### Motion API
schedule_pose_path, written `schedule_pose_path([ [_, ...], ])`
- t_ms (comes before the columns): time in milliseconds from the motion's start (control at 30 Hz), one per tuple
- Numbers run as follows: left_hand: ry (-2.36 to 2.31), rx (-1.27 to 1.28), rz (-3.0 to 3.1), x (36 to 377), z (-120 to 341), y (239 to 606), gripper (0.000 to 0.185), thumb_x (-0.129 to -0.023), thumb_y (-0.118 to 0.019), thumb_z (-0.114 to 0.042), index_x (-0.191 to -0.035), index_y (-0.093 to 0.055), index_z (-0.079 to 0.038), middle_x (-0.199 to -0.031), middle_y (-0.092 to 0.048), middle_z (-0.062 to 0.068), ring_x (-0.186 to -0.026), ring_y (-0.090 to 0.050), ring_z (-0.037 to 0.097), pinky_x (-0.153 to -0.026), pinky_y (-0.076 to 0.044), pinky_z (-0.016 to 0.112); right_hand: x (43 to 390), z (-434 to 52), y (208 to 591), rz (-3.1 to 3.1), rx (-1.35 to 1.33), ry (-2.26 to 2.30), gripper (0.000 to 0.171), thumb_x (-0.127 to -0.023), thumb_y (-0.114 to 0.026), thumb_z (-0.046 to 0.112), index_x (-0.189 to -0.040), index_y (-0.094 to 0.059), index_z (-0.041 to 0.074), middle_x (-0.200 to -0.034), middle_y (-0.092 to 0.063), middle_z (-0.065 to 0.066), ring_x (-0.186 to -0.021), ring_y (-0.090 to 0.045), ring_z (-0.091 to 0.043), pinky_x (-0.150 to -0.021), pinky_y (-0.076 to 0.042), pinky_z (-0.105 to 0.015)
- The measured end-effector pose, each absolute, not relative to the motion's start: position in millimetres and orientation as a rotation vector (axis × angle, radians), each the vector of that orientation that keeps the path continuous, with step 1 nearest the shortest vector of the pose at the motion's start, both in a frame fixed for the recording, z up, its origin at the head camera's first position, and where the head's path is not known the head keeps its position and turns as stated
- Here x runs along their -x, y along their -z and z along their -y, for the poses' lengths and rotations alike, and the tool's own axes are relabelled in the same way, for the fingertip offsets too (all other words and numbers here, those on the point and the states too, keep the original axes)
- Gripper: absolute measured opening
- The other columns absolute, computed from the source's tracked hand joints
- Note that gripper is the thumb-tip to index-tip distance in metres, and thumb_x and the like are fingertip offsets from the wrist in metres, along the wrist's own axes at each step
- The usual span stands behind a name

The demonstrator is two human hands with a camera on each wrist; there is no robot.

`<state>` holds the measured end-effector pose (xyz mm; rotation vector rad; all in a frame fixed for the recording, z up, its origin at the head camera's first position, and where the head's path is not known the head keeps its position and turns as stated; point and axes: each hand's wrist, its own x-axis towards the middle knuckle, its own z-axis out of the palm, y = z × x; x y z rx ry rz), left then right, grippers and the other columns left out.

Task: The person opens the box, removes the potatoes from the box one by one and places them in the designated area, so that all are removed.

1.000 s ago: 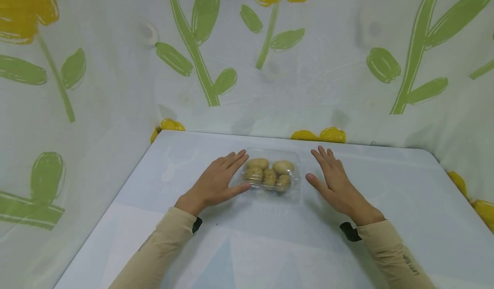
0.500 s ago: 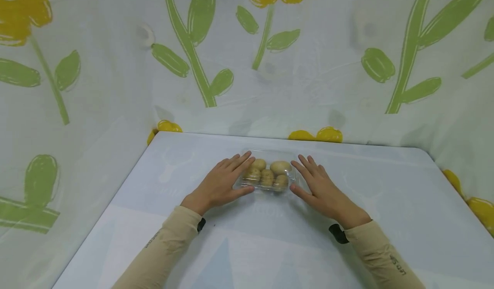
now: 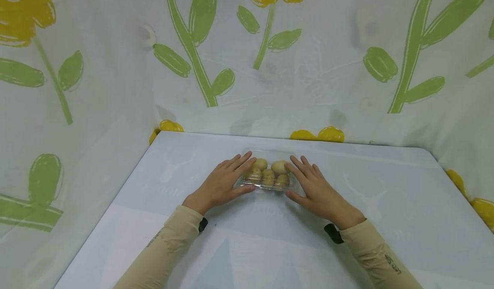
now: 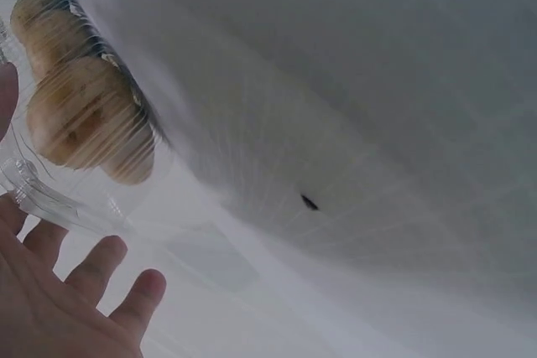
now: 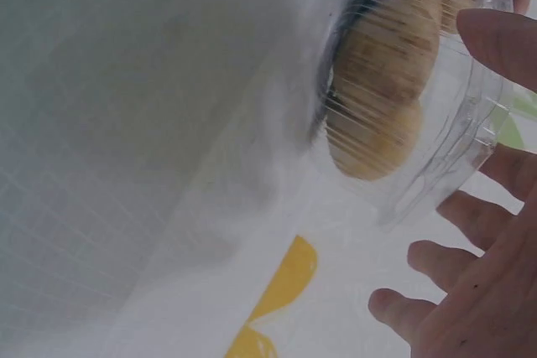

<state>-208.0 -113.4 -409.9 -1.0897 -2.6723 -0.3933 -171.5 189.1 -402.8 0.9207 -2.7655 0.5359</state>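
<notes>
A clear plastic clamshell box (image 3: 270, 153) sits on the table, holding several pale potatoes (image 3: 268, 177). My left hand (image 3: 221, 180) is at the box's left side, its fingertips overlapping the lid and its thumb by the near left corner. On the right side, my right hand (image 3: 319, 191) mirrors it, fingers extended over the lid's edge and thumb by the near right corner. Both wrist views show spread fingers close to the clear wall, with potatoes (image 4: 82, 115) visible through the ridged plastic; the right wrist view shows more potatoes (image 5: 386, 49).
The box stands toward the back of a white-and-pale-blue table (image 3: 247, 246). Behind and beside the table hangs a white curtain (image 3: 324, 74) printed with green stems and yellow flowers. A tiny dark speck (image 4: 310, 202) lies on the tabletop.
My right hand has moved left from beside the box to its right edge. My left hand has shifted slightly right, over the box's left edge. The box stays in place.
</notes>
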Motion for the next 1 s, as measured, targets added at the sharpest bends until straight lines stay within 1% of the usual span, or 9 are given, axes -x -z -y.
schedule_pose_path([
  [100, 0.434, 1.076, 2.694, 208, 113, 411, 0.077, -0.089, -0.05, -0.057, -0.15, -0.02, -0.021, -0.155, -0.017, -0.004, -0.137, -0.026, 0.028, -0.106, -0.027, 0.045, 172, -187, 402, 2.763, -0.919, -0.522, 0.073, -0.089, -0.062, 0.039, -0.147, -0.027, 0.014, -0.154, -0.018, -0.008, -0.141, -0.008, -0.032, -0.108, -0.012, -0.058],
  [233, 0.494, 1.073, 2.709, 208, 112, 411, 0.077, -0.089, -0.053, -0.054, -0.15, -0.02, -0.02, -0.155, -0.018, -0.004, -0.138, -0.024, 0.029, -0.107, -0.027, 0.045, 172, -184, 401, 2.77, -0.925, -0.554, 0.073, -0.088, -0.064, 0.037, -0.147, -0.027, 0.014, -0.154, -0.018, -0.008, -0.141, -0.009, -0.031, -0.108, -0.012, -0.057],
  [400, 0.523, 1.059, 2.706, 208, 112, 411, 0.076, -0.089, -0.056, -0.051, -0.15, -0.023, -0.019, -0.154, -0.02, -0.003, -0.137, -0.026, 0.03, -0.108, -0.026, 0.043, 175, -178, 398, 2.734, -0.955, -0.566, 0.071, -0.087, -0.066, 0.035, -0.144, -0.032, 0.011, -0.152, -0.023, -0.011, -0.14, -0.015, -0.03, -0.107, -0.017, -0.058],
  [533, 0.518, 1.068, 2.709, 208, 112, 411, 0.075, -0.089, -0.055, -0.05, -0.149, -0.024, -0.015, -0.154, -0.02, -0.001, -0.137, -0.025, 0.032, -0.108, -0.025, 0.044, 176, -177, 397, 2.73, -0.941, -0.552, 0.069, -0.086, -0.067, 0.035, -0.142, -0.036, 0.011, -0.15, -0.028, -0.012, -0.139, -0.02, -0.03, -0.104, -0.022, -0.06],
  [700, 0.555, 1.067, 2.727, 207, 112, 410, 0.075, -0.09, -0.056, -0.048, -0.148, -0.025, -0.012, -0.154, -0.019, 0.0, -0.139, -0.021, 0.031, -0.108, -0.024, 0.045, 177, -177, 397, 2.762, -0.926, -0.558, 0.069, -0.086, -0.066, 0.038, -0.143, -0.036, 0.013, -0.15, -0.028, -0.01, -0.139, -0.021, -0.029, -0.102, -0.025, -0.06],
  [1000, 0.59, 1.074, 2.735, 205, 112, 409, 0.074, -0.091, -0.054, -0.048, -0.149, -0.023, -0.013, -0.155, -0.017, -0.002, -0.138, -0.021, 0.033, -0.108, -0.025, 0.047, 179, -177, 397, 2.785, -0.895, -0.606, 0.066, -0.087, -0.062, 0.044, -0.141, -0.039, 0.015, -0.15, -0.029, -0.007, -0.14, -0.02, -0.027, -0.103, -0.026, -0.057],
])
